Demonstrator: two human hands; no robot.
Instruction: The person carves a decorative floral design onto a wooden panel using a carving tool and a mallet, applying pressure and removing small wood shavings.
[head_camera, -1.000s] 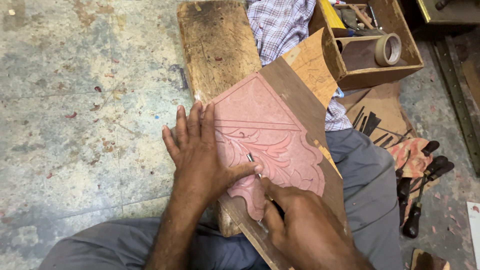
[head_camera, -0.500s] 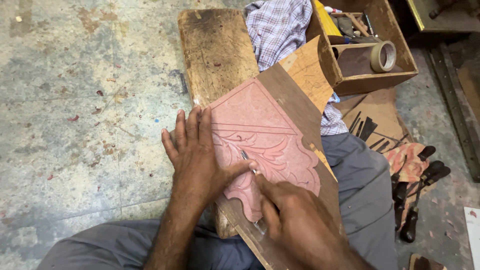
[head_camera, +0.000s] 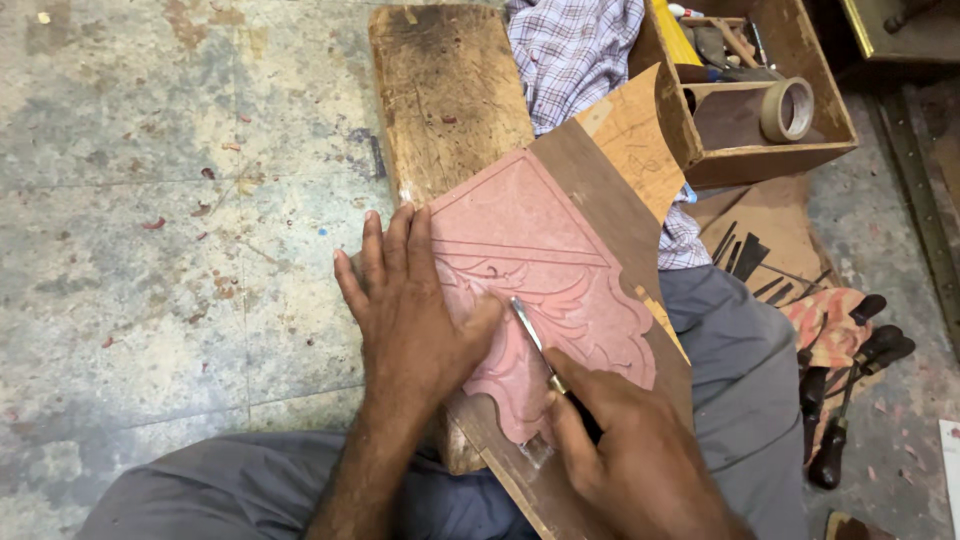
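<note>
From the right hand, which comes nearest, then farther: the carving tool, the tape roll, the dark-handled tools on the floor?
1. Carving tool, gripped in the right hand.
2. Dark-handled tools, on the floor to its right.
3. Tape roll, in the wooden box up top.

Panel (head_camera: 545, 270): matt pink carved wood
Chisel (head_camera: 530, 335): shiny metal blade
Block (head_camera: 445, 95): worn, rough wood
Floor (head_camera: 160, 200): stained concrete — dull

carving tool (head_camera: 530, 335) tip slid toward 11 o'clock up the pink carved panel (head_camera: 540, 260), right hand (head_camera: 625, 450) following it, left hand (head_camera: 415, 320) thumb now nearer the blade
</note>
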